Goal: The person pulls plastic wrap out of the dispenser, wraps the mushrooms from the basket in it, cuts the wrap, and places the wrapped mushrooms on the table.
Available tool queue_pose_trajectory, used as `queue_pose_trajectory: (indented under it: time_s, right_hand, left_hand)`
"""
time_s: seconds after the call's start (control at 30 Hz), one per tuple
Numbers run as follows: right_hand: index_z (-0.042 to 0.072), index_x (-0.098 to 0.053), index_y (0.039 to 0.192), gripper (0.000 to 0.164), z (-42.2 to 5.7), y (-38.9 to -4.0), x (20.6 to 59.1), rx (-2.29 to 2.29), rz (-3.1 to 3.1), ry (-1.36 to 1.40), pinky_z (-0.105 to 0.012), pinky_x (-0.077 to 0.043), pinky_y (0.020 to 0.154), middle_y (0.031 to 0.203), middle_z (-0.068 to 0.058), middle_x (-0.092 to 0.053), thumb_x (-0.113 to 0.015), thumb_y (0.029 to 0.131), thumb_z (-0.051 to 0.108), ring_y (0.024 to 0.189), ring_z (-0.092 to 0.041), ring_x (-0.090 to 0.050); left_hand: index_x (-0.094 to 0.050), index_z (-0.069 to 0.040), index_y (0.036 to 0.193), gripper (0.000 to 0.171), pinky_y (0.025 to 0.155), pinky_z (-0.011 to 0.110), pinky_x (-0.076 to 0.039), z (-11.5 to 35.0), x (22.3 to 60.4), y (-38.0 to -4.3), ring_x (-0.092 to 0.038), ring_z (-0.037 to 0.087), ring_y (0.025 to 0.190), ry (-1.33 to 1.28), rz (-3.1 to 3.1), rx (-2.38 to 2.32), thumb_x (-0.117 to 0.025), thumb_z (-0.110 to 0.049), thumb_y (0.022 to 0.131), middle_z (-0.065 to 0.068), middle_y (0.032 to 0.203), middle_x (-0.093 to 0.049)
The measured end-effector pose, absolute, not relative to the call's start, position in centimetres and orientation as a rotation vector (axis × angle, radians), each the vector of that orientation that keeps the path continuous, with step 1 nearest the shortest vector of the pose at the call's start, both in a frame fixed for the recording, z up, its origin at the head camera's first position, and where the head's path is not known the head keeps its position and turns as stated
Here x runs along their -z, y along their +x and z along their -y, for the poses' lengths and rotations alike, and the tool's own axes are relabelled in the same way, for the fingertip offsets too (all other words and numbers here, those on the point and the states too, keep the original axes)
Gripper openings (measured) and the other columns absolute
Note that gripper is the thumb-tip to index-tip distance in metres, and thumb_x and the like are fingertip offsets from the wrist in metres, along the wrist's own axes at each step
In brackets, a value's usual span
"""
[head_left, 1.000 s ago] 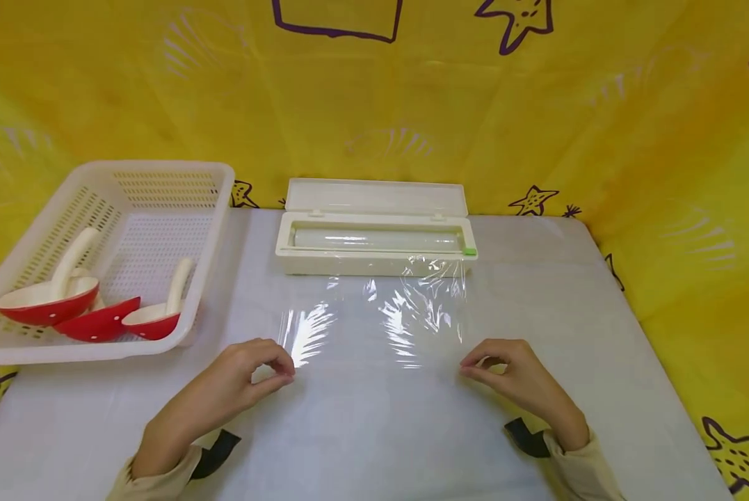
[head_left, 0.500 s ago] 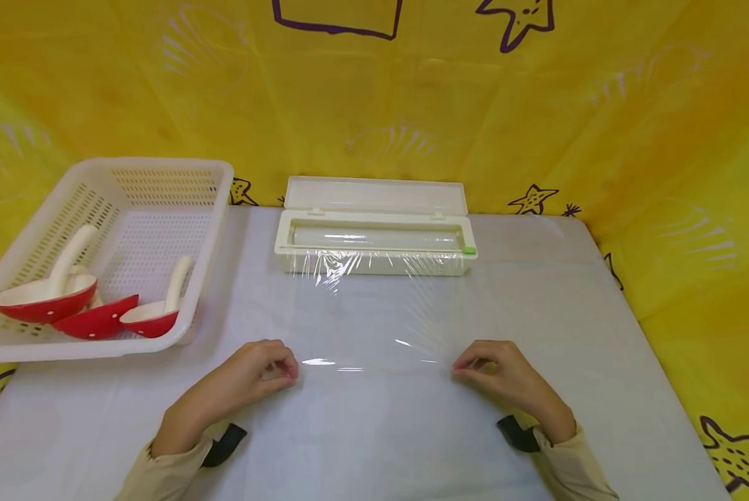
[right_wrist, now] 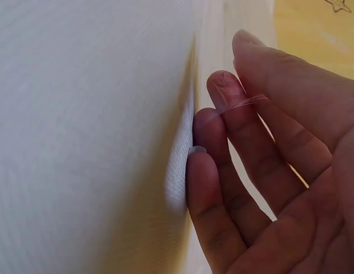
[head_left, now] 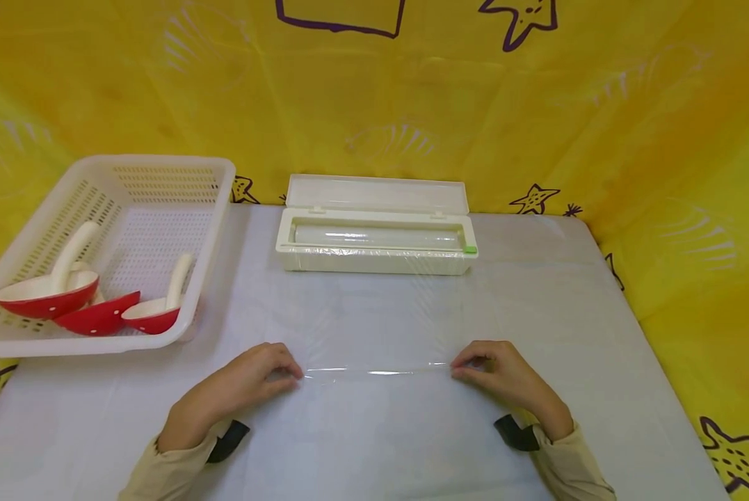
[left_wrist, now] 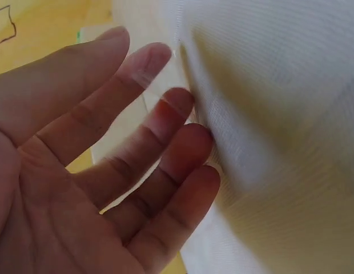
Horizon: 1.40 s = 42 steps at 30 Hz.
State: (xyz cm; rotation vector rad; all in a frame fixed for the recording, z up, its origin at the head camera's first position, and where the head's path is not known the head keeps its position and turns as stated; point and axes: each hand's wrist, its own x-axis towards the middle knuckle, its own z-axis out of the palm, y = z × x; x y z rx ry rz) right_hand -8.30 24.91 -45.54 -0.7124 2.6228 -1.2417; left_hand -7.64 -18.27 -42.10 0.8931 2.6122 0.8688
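Clear plastic wrap [head_left: 380, 372] runs from a cream wrap dispenser [head_left: 377, 263] toward the person, low over the table. Its near edge shows as a thin shiny line between the two hands. The left hand [head_left: 243, 383] pinches the left corner of this edge between thumb and fingers. At the right corner, the right hand [head_left: 508, 379] pinches the film the same way. In the left wrist view, film crosses the fingers [left_wrist: 171, 103] close to the white cloth. Creased film [right_wrist: 245, 103] lies across the fingers in the right wrist view.
The dispenser's lid [head_left: 377, 193] stands up, showing the roll [head_left: 377, 237] inside; a green slider [head_left: 470, 250] sits at its right end. A white plastic basket [head_left: 222, 182] at left holds several red ladles [head_left: 151, 320] with pale handles. Yellow patterned cloth [head_left: 374, 90] rises behind the table.
Both hands have drifted slightly inward, toward each other. The bright glare on the film has faded, and its near edge now shows as a thin line.
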Motion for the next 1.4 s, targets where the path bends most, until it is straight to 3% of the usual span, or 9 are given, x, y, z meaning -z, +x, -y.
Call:
queue_pose_trajectory:
  time_s: [0.17,0.47,0.7,0.93,1.1,1.3,1.4]
  right_hand:
    - [0.020,-0.076,0.092,0.008,-25.1,-8.4,45.7,1.255,-2.598,-0.720,-0.022,-0.054,0.077,0.089,0.006,-0.074,-0.078,0.085,0.017,0.084,0.000,-0.064]
    - [0.020,-0.077,0.092,0.007,-24.9,-8.2,45.5,1.275,-2.585,-0.690,-0.023,-0.054,0.079,0.090,0.007,-0.074,-0.078,0.085,0.019,0.086,-0.001,-0.065]
    - [0.020,-0.076,0.092,0.007,-24.8,-8.2,45.5,1.268,-2.590,-0.698,-0.023,-0.054,0.078,0.090,0.007,-0.074,-0.078,0.085,0.019,0.086,-0.001,-0.064]
    - [0.020,-0.076,0.092,0.007,-24.8,-8.2,45.3,1.267,-2.588,-0.684,-0.023,-0.055,0.079,0.091,0.006,-0.075,-0.078,0.085,0.020,0.086,-0.002,-0.065]
    - [0.021,-0.077,0.092,0.007,-24.8,-8.2,45.3,1.257,-2.589,-0.652,-0.022,-0.054,0.082,0.091,0.007,-0.075,-0.078,0.085,0.022,0.088,-0.002,-0.065]
    - [0.021,-0.077,0.091,0.007,-24.8,-8.2,45.3,1.260,-2.595,-0.655,-0.022,-0.054,0.081,0.091,0.007,-0.074,-0.078,0.085,0.022,0.087,-0.002,-0.065]
    - [0.020,-0.077,0.092,0.007,-24.8,-8.2,45.4,1.263,-2.593,-0.656,-0.022,-0.055,0.081,0.091,0.007,-0.074,-0.078,0.085,0.022,0.087,-0.002,-0.065]
  left_hand:
    - [-0.077,-0.013,0.094,0.009,0.078,0.027,-0.050,18.5,42.1,-7.4,-0.059,0.012,0.086,0.890,-2.615,-0.855,-0.073,-0.011,0.087,-0.009,0.089,-0.061]
    - [-0.076,-0.013,0.095,0.008,0.078,0.028,-0.055,18.7,41.4,-7.4,-0.064,0.004,0.084,0.828,-2.556,-0.852,-0.071,-0.011,0.089,-0.008,0.091,-0.073]
    - [-0.075,-0.011,0.097,0.010,0.072,0.025,-0.053,18.9,40.3,-7.3,-0.056,-0.001,0.077,0.736,-2.616,-0.850,-0.072,-0.012,0.088,-0.011,0.086,-0.068]
    - [-0.074,-0.013,0.105,0.017,0.073,0.026,-0.054,19.7,38.4,-7.1,-0.058,0.002,0.080,0.652,-2.733,-0.885,-0.073,-0.015,0.089,-0.013,0.089,-0.068]
    - [-0.072,-0.014,0.108,0.024,0.076,0.028,-0.057,20.5,37.7,-6.6,-0.061,0.007,0.086,0.705,-2.888,-0.927,-0.077,-0.011,0.085,-0.008,0.098,-0.072]
    - [-0.072,-0.016,0.110,0.033,0.079,0.010,-0.053,21.6,36.6,-6.3,-0.067,0.011,0.090,0.703,-3.018,-1.016,-0.080,-0.008,0.079,-0.004,0.103,-0.074]
    - [-0.072,-0.014,0.110,0.039,0.080,0.001,-0.046,22.4,36.1,-6.2,-0.066,0.005,0.088,0.715,-3.082,-1.055,-0.082,-0.002,0.075,-0.002,0.101,-0.074]
